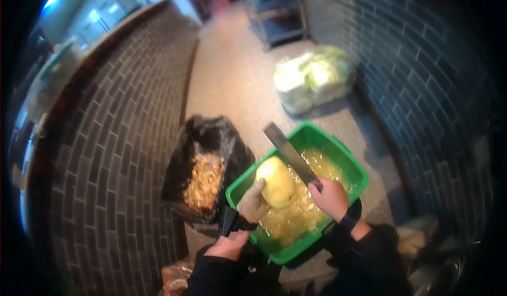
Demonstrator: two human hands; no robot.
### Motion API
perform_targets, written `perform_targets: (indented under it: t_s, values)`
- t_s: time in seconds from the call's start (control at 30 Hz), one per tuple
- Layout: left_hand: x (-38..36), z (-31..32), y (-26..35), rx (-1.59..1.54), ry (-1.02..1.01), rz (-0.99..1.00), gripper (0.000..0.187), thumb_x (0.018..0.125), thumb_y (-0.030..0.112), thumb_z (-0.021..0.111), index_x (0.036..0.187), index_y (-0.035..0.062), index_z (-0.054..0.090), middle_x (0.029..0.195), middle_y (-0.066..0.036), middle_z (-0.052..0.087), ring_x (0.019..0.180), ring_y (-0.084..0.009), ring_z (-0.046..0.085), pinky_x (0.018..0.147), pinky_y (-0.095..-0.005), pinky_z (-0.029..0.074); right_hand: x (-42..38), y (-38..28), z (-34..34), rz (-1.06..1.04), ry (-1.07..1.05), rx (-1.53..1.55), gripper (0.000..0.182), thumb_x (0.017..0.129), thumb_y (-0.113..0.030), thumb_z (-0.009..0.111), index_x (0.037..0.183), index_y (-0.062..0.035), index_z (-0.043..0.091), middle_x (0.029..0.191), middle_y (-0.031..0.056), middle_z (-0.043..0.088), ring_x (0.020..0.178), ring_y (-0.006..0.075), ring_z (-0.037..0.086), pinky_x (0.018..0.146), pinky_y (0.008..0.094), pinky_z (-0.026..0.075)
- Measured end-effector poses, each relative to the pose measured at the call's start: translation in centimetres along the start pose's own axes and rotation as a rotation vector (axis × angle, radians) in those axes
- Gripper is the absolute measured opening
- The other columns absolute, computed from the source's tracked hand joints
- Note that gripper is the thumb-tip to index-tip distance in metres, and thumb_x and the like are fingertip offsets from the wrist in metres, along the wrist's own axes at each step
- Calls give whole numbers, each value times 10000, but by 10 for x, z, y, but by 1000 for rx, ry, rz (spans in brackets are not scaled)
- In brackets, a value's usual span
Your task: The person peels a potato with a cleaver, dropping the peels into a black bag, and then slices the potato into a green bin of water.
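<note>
A large, pale-yellow peeled potato [276,182] rests in my left hand [252,205], whose fingers wrap its lower left side. My right hand [331,200] is closed round the handle of a knife [291,154] with a broad, straight blade. The blade slants up and away to the left, beside the potato's right side in this view. Both hands are over a green tub [355,165] of cloudy yellowish water, where pale shapes show under the glinting surface.
Left of the tub, a black plastic bag [235,144] lies open around peelings [203,184]. A clear bag of pale green vegetables [315,78] sits farther ahead on the floor [227,74]. Dark brick walls [124,116] flank the passage, and a metal rack [275,19] stands beyond.
</note>
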State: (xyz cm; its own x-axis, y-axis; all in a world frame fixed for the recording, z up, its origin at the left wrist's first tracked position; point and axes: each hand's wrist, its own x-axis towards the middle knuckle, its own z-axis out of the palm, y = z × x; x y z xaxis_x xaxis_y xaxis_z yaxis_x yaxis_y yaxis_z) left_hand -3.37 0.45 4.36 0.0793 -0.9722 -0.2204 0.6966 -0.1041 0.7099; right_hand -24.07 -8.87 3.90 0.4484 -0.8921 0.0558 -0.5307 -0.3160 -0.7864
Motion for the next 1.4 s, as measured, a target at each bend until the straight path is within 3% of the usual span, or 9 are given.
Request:
perform_targets:
  t_s: [0.1,0.2,0.27,0.37,0.77,0.97,1.03,1.07,1.4]
  values:
    - [-2,7,13,-89,67,-94,780,799,233,752,1440,66,339,1350,-106,505,1227,-245,523,1040,-406,447,-3,-32,1,25,-52,-66,214,844,-172,656,930,23,667,797,200,690,710,336,686,635,354,531]
    - [8,-16,8,23,43,18,859,712,209,817,1425,60,361,1302,-99,526,1167,-222,546,1003,-367,462,-2,-21,20,-75,37,99,218,865,-205,624,961,-22,692,705,200,651,643,365,646,592,417,500]
    - [8,-29,9,468,64,208,926,621,207,868,1401,54,393,1257,-91,545,1141,-202,543,988,-343,456,0,-26,19,-83,17,153,210,862,-197,637,960,-20,690,716,192,661,643,336,660,589,390,503]
    - [5,-26,10,750,133,382,966,559,231,900,1377,49,418,1232,-86,557,1124,-194,544,981,-333,452,-2,-26,17,-102,17,240,192,854,-173,661,957,-14,688,734,169,682,647,259,690,584,331,504]
    - [-13,-3,10,1189,205,200,938,574,228,872,1365,16,416,1192,-159,602,1090,-250,610,942,-347,496,-15,-17,0,-245,-43,116,164,837,-149,696,990,-94,716,724,142,668,607,286,658,555,325,496]
    - [-13,7,0,1378,101,404,890,559,173,830,1345,19,441,1215,-142,574,1101,-249,587,963,-357,481,-12,-16,-1,-16,-10,478,136,895,-140,663,914,-6,664,738,86,688,529,173,616,511,301,477]
    - [-12,9,-3,1398,82,492,872,551,162,832,1329,22,465,1238,-167,564,1129,-279,577,979,-369,474,-7,-30,-20,441,-270,1047,139,932,-143,630,862,-30,589,643,-10,560,487,69,498,462,246,416]
    - [-11,10,-5,1403,66,484,872,551,162,832,1329,22,465,1238,-167,564,1129,-279,577,979,-369,474,-6,-35,-21,459,-249,1104,132,946,-142,614,875,-67,532,602,-52,426,458,30,383,431,206,344]
    - [-8,17,-11,1454,-42,619,866,539,103,859,1318,48,485,1304,-200,521,1187,-340,534,1006,-407,451,-3,-27,-16,471,-260,1192,141,949,-152,613,902,-52,526,619,-43,448,453,36,387,427,214,357]
